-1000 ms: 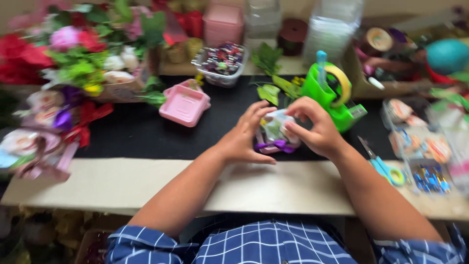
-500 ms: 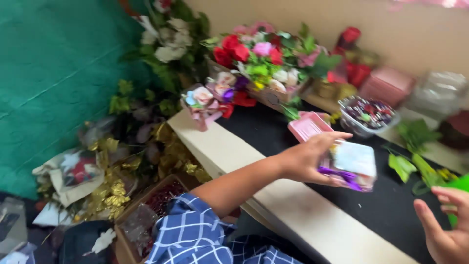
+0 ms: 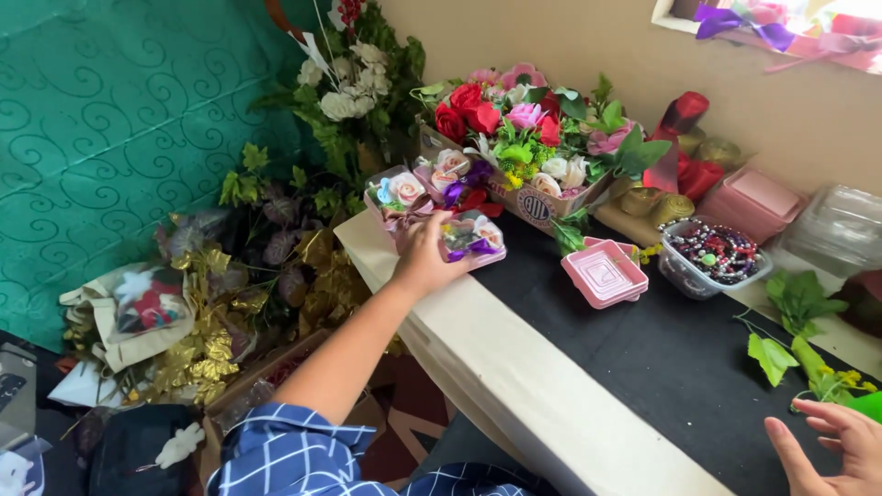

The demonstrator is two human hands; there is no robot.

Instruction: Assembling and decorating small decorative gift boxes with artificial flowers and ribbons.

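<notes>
A single head-worn view looks down and toward the person's left, tilted so the table (image 3: 514, 367) runs diagonally from about 11 o'clock to 5 o'clock. It sits close over the near edge. The left hand (image 3: 424, 262) reaches out near the middle, the right hand (image 3: 831, 445) just enters at 4 o'clock. A green cloth wall (image 3: 110, 138) fills 9 to 11 o'clock, and a beige wall (image 3: 588, 37) closes off 1 o'clock.

You wear a dark blue shirt with a thin white windowpane check, its short sleeve (image 3: 294, 445) ending above the elbow at seven o'clock. Your left hand (image 3: 424, 262) and right hand (image 3: 831, 450) are bare, without rings or watch.
</notes>
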